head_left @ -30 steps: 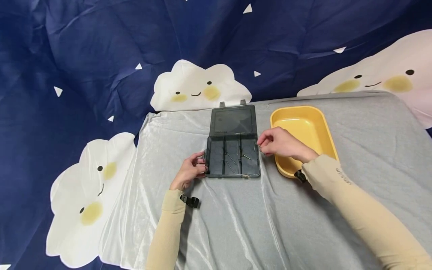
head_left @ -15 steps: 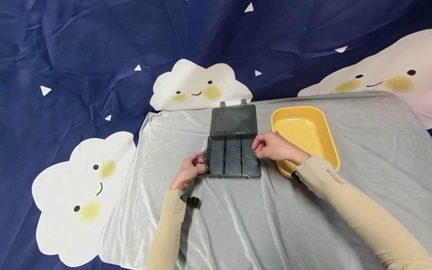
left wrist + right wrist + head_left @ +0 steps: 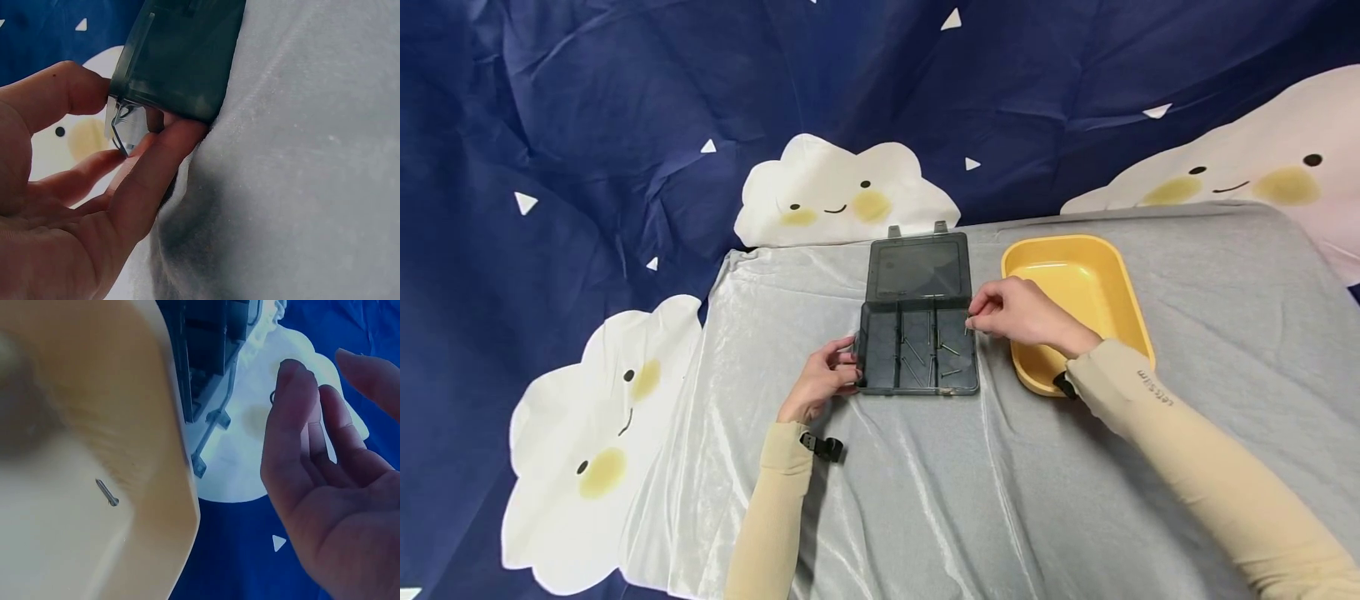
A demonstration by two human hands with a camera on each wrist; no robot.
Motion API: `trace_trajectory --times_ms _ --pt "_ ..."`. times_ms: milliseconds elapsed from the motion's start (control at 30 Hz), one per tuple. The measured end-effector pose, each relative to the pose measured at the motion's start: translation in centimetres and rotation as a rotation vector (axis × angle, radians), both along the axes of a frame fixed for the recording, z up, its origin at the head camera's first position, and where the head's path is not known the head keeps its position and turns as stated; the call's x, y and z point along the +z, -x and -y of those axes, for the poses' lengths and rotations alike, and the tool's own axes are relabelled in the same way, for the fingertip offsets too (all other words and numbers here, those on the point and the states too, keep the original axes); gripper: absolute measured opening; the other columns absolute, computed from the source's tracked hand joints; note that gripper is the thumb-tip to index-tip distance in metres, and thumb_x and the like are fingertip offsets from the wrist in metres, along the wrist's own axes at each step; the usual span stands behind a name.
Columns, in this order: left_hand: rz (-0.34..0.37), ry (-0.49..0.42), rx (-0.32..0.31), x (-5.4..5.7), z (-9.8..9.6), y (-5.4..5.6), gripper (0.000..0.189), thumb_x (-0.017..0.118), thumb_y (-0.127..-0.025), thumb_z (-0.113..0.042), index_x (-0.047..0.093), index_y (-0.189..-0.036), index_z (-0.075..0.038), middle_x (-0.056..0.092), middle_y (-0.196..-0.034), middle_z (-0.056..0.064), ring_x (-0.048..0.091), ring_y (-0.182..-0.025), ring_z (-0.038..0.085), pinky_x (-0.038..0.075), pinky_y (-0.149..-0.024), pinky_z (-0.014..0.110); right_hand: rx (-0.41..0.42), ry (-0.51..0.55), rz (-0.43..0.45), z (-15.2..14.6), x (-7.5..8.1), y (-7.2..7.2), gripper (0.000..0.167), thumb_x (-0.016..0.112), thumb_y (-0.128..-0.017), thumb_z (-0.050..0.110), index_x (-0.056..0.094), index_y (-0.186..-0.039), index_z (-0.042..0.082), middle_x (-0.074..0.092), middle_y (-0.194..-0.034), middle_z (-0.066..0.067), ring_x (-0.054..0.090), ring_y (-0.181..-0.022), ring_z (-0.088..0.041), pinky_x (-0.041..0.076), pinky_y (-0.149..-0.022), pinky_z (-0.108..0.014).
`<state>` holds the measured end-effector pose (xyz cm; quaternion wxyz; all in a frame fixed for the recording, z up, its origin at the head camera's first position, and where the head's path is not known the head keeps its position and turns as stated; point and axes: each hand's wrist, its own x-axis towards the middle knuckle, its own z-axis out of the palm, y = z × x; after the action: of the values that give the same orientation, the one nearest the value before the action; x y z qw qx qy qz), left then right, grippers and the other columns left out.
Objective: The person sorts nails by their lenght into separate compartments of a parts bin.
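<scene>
A dark translucent compartment box [image 3: 877,337] lies with its lid [image 3: 919,267] folded back. Several thin metal screws [image 3: 951,372] are scattered in its middle and right compartments. My left hand [image 3: 820,382] holds the box's left side; in the left wrist view, the thumb is on the upper edge and the fingers lie against the side and underneath. At the box's right edge, my right hand [image 3: 1018,312] hovers with bent fingers. The right wrist view shows its thumb apart from the fingers and nothing between them. One screw [image 3: 967,325] shows right by its fingertips.
A yellow tray [image 3: 1138,321] stands right of the box, under the right forearm. A single screw [image 3: 107,492] shows in it in the right wrist view. Wrinkled grey cloth [image 3: 917,492] covers the table, and a blue cloud-print curtain [image 3: 1022,83] hangs behind.
The right hand dipped over the right compartment, then drew back to the box's right edge. A screw it held now lies near the front of that compartment. The left hand stayed put.
</scene>
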<state>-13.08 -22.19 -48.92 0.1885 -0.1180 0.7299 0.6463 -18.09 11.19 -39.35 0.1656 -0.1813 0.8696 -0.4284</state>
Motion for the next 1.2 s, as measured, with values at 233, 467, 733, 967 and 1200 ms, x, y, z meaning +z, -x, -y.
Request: trace_trajectory --times_ms 233,467,733,967,1200 --pt "-0.001 0.005 -0.001 0.0 0.0 -0.2 0.068 0.062 -0.083 0.010 0.043 -0.145 -0.012 0.057 -0.111 0.011 0.065 -0.084 0.011 0.059 -0.068 0.033 -0.059 -0.036 -0.097 -1.0 0.9 0.5 0.016 0.070 -0.085 0.020 0.070 -0.091 0.005 0.067 -0.080 -0.005 0.056 -0.067 -0.010 0.045 -0.059 -0.021" --pt "-0.008 -0.003 0.009 0.0 0.0 -0.2 0.068 0.061 -0.083 0.011 0.043 -0.144 -0.010 0.057 -0.107 0.008 0.065 -0.080 0.007 0.059 -0.067 0.031 -0.189 0.007 -0.097 -2.6 1.8 1.2 0.018 0.065 -0.088 0.017 0.067 -0.098 0.002 0.065 -0.085 -0.009 0.059 -0.062 -0.012 0.049 -0.055 -0.021" --pt "-0.014 0.000 0.003 0.0 0.0 -0.3 0.070 0.061 -0.082 0.012 0.041 -0.146 -0.010 0.058 -0.110 0.011 0.065 -0.081 0.008 0.059 -0.067 0.031 -0.300 0.033 -0.047 -4.4 1.8 2.5 0.023 0.061 -0.090 0.017 0.064 -0.105 0.001 0.063 -0.085 -0.003 0.058 -0.063 -0.004 0.052 -0.057 -0.020" --pt "-0.009 0.006 0.002 -0.2 0.0 -0.1 0.067 0.061 -0.083 0.011 0.043 -0.144 -0.011 0.057 -0.108 0.008 0.064 -0.081 0.007 0.058 -0.067 0.031 -0.327 0.027 0.033 -5.2 0.5 3.4 0.025 0.060 -0.091 0.017 0.060 -0.108 -0.001 0.062 -0.088 -0.006 0.059 -0.065 -0.004 0.055 -0.062 -0.022" --pt "-0.010 0.001 -0.009 -0.3 0.0 -0.1 0.068 0.061 -0.083 0.011 0.043 -0.145 -0.011 0.055 -0.110 0.010 0.065 -0.084 0.009 0.058 -0.067 0.031 -0.305 -0.070 0.072 -5.6 -2.5 4.5 0.024 0.062 -0.089 0.016 0.059 -0.105 -0.002 0.066 -0.085 -0.012 0.062 -0.063 -0.011 0.049 -0.055 -0.022"
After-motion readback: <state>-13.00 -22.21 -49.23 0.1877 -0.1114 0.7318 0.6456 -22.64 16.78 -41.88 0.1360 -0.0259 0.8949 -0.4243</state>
